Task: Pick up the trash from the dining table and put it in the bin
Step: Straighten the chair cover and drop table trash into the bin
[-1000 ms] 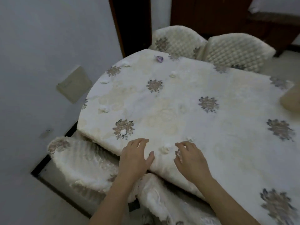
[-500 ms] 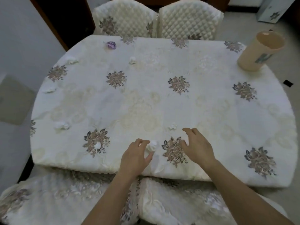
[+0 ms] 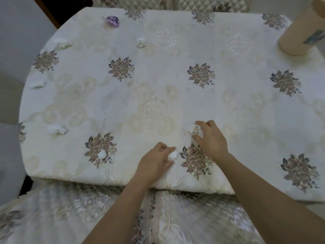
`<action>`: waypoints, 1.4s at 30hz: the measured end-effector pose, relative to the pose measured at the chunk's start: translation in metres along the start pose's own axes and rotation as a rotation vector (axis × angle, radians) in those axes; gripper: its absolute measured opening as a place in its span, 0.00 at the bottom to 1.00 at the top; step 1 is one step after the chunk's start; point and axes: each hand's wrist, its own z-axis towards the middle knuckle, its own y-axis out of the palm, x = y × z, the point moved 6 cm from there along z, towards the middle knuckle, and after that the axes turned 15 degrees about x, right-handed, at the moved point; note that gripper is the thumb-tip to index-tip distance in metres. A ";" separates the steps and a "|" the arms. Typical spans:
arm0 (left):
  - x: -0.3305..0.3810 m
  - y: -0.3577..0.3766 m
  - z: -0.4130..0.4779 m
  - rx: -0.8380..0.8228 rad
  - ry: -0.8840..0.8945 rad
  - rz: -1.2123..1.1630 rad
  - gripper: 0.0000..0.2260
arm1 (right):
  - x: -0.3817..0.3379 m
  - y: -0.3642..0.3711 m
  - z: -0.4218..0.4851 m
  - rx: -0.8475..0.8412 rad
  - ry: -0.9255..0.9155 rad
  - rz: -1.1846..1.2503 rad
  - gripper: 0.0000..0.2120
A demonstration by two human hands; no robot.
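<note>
Several crumpled white paper wads lie on the dining table (image 3: 158, 95), which has a cream floral cloth. My left hand (image 3: 154, 161) pinches one white wad (image 3: 173, 154) near the front edge. My right hand (image 3: 210, 138) closes around another white wad (image 3: 196, 129) just beyond it. More wads sit at the left: one on a flower print (image 3: 102, 154), one near the left edge (image 3: 57, 129), others farther back (image 3: 37, 84) (image 3: 61, 43) (image 3: 141, 42). A purple wad (image 3: 113, 21) lies at the far left. The beige bin (image 3: 302, 30) stands on the table's far right.
Two fabric-covered chairs (image 3: 88, 213) are tucked under the front edge below my arms. Two quilted chair backs (image 3: 207, 3) stand behind the table. A grey wall (image 3: 15, 41) runs along the left.
The view swung right and closer over the table. My right hand reached forward onto a wad, and my left hand's fingers closed on the wad by the front edge.
</note>
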 end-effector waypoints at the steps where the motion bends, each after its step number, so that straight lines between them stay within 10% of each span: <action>1: 0.000 0.001 0.001 0.005 0.012 -0.004 0.19 | -0.001 0.000 0.002 0.018 0.004 0.005 0.19; 23: 0.004 -0.062 0.003 0.382 -0.322 -0.352 0.09 | -0.038 -0.059 -0.021 0.202 0.062 0.346 0.09; 42: 0.127 -0.142 -0.034 0.590 -0.168 -0.482 0.07 | -0.048 -0.179 -0.093 0.413 0.016 0.549 0.07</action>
